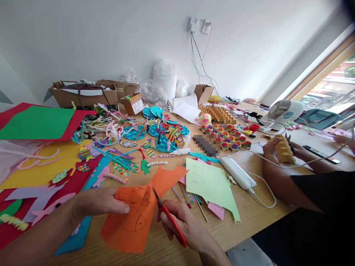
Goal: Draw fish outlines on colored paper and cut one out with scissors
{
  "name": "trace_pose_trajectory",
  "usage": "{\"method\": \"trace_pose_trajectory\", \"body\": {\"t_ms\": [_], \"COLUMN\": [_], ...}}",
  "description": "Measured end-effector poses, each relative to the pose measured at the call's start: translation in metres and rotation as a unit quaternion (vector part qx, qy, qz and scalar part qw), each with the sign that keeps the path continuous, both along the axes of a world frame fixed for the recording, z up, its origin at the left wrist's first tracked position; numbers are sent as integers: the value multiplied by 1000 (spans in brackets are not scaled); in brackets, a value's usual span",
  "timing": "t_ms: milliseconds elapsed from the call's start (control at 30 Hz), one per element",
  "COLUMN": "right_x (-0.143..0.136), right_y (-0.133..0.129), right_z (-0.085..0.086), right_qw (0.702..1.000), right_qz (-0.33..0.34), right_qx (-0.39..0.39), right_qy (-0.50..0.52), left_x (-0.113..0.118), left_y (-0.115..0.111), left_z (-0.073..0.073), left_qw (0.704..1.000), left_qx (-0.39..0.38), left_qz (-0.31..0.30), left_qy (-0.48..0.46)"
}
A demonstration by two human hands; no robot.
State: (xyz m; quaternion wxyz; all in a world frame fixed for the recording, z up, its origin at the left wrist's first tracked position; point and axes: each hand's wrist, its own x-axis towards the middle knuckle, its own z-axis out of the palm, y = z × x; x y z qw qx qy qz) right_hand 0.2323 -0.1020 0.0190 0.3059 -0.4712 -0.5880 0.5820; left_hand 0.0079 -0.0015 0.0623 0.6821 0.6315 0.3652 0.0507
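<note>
My left hand [107,201] pinches an orange sheet [130,238] at its left side, thumb on top. Two fish outlines are drawn on the sheet in dark lines. Its upper right part bends away as a wide strip. My right hand [180,221] is closed round red-handled scissors [173,223], whose dark blades point up and left at the sheet's edge beside the upper fish. Just right of the orange sheet lies a pale green sheet [209,183] with a cut edge, over pink scraps and pencils.
Coloured sheets and paper fish fill the left. Blue painted plates [166,142], pipe cleaners and a white power strip [238,171] lie beyond. At right, another person's hands hold a cardboard piece [284,149] and scissors near a white fan [281,114].
</note>
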Motion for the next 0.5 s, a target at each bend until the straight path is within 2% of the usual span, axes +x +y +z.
{"method": "trace_pose_trajectory", "body": {"t_ms": [100,267,500], "right_x": [0,0,4], "right_y": [0,0,-1], "right_z": [6,5,-13], "right_qw": [999,999,997], "right_qz": [15,2,-13], "right_qx": [29,39,53], "right_qy": [-23,-30,-51], "left_x": [0,2,7], "left_y": [3,6,7], "left_z": [-4,-9,-10], "left_qw": [995,987,987], "left_qx": [-38,18,-26], "left_qz": [-83,-124,-144], "left_qy": [39,103,68]}}
